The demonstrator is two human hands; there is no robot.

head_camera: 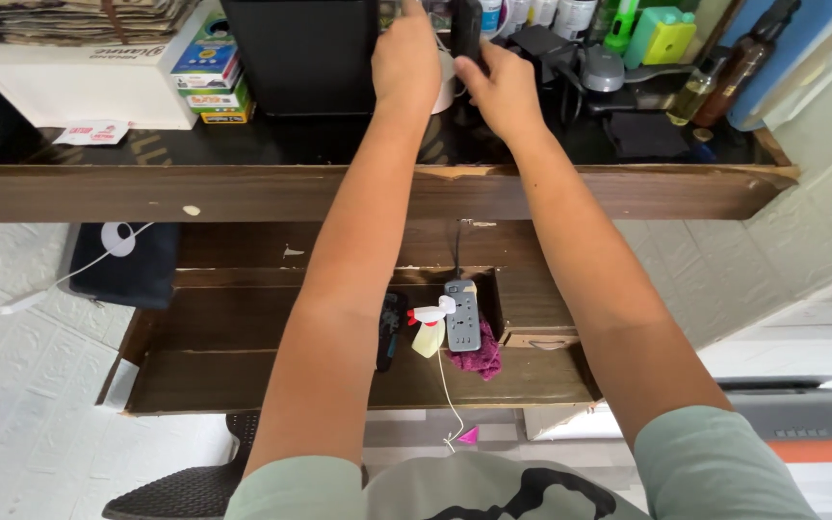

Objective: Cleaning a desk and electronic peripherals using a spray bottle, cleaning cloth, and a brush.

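**A:** so where's the thing they're grabbing?

**B:** It's the slim black device (465,34), standing upright at the back of the dark desk (358,188), long axis pretty much vertical, straight ahead of both arms at full reach. It sits just right of the big black box (300,53).

**A:** which hand's on it?

**B:** The right hand (501,89), fingers curled around its lower part from the right side. The left hand (404,58) is just beside it, fingers loosely bent and resting against the box's right edge. Can't tell if that one actually grips anything, the fingertips run off the top of the frame.
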